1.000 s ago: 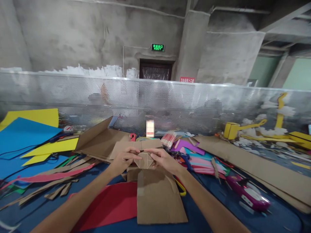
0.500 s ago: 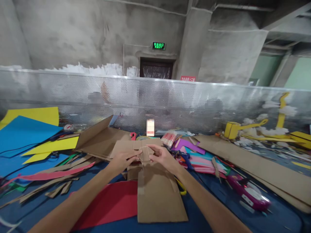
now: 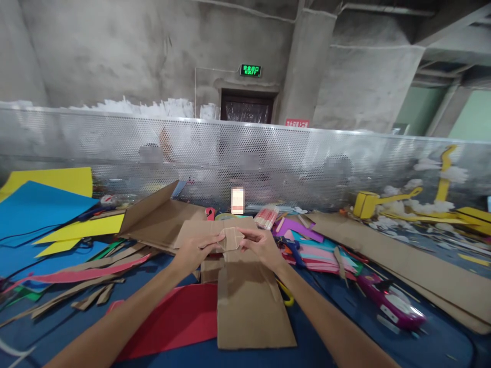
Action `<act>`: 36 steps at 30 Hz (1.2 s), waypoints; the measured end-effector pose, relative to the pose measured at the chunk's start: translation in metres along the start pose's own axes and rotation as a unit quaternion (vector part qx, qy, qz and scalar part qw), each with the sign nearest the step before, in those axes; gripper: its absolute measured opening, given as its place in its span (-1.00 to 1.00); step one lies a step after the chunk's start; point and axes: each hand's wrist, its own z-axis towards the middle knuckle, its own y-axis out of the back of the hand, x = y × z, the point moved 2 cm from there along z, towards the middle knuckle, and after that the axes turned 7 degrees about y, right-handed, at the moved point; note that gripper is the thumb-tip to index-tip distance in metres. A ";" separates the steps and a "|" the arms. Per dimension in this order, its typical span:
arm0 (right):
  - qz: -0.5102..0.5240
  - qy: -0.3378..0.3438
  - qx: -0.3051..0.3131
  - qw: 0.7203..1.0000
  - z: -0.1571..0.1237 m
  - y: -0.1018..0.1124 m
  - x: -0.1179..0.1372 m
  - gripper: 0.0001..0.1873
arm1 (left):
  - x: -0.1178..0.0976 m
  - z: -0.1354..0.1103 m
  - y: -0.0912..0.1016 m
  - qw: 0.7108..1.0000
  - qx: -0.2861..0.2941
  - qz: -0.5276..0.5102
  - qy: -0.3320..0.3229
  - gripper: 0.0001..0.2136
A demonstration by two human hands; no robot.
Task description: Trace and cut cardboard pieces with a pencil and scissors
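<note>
A small folded piece of cardboard [image 3: 231,239] is pinched between my two hands in the middle of the view. My left hand [image 3: 195,251] grips its left edge with thumb and fingers. On the right edge, the thumb and fingertips of my right hand [image 3: 263,246] are closed. Below the hands a larger cardboard sheet [image 3: 255,312] lies flat, reaching toward me. Behind them is another flat cardboard piece [image 3: 197,228]. Red foam sheet [image 3: 180,319] lies partly under my left forearm.
A lit phone [image 3: 238,201] stands against the perforated metal panel [image 3: 184,153]. Left are blue sheets [image 3: 38,209], cardboard strips [image 3: 103,266] and an open cardboard box piece [image 3: 157,220]. Right are coloured sheets [image 3: 322,253], a purple device [image 3: 391,304] and long cardboard [image 3: 399,255].
The small cardboard piece has turned slightly between my hands and shows more of its flat face. My right fingers have shifted up along its right edge.
</note>
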 end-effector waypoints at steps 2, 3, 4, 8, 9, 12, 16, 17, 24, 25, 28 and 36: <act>-0.005 -0.004 -0.014 1.000 0.000 0.001 0.001 -0.55 | 0.001 0.000 0.000 1.000 -0.007 -0.012 -0.009 -0.73; -0.006 -0.006 -0.018 1.000 -0.001 0.001 0.001 -0.55 | 0.002 0.000 -0.001 1.000 -0.011 -0.014 -0.014 -0.73; -0.005 -0.006 -0.019 1.000 -0.001 0.001 0.002 -0.55 | 0.003 0.000 -0.002 1.000 -0.014 -0.015 -0.019 -0.73; 0.015 -0.010 -0.014 1.000 0.000 0.001 0.000 -0.52 | 0.007 -0.001 -0.004 0.999 -0.015 -0.021 -0.040 -0.71; 0.019 -0.011 -0.016 1.000 0.000 0.001 -0.001 -0.52 | 0.007 -0.002 -0.005 0.999 -0.015 -0.021 -0.046 -0.71; 0.017 -0.008 -0.027 0.999 0.000 0.000 -0.003 -0.51 | 0.003 -0.003 -0.005 0.998 -0.028 -0.022 -0.053 -0.72; 0.013 -0.009 -0.032 0.999 -0.002 -0.001 -0.002 -0.47 | -0.004 -0.003 -0.004 0.998 -0.043 -0.046 -0.019 -0.75; 0.014 -0.012 -0.032 0.999 -0.002 -0.002 -0.001 -0.47 | -0.006 -0.004 -0.004 0.998 -0.044 -0.053 -0.007 -0.76; 0.029 -0.010 -0.005 1.000 -0.004 -0.006 0.007 -0.49 | -0.015 -0.005 0.000 0.995 -0.061 -0.074 0.000 -0.78; 0.030 -0.007 -0.003 1.000 -0.004 -0.006 0.007 -0.50 | -0.015 -0.005 0.000 0.995 -0.062 -0.073 -0.012 -0.78; 0.021 0.001 0.001 1.000 -0.004 -0.007 0.008 -0.47 | -0.012 -0.005 -0.001 0.994 -0.076 -0.063 -0.053 -0.77; -0.003 0.018 0.018 1.000 -0.005 -0.005 -0.002 -0.42 | -0.005 -0.007 0.002 0.984 -0.091 -0.022 -0.152 -0.77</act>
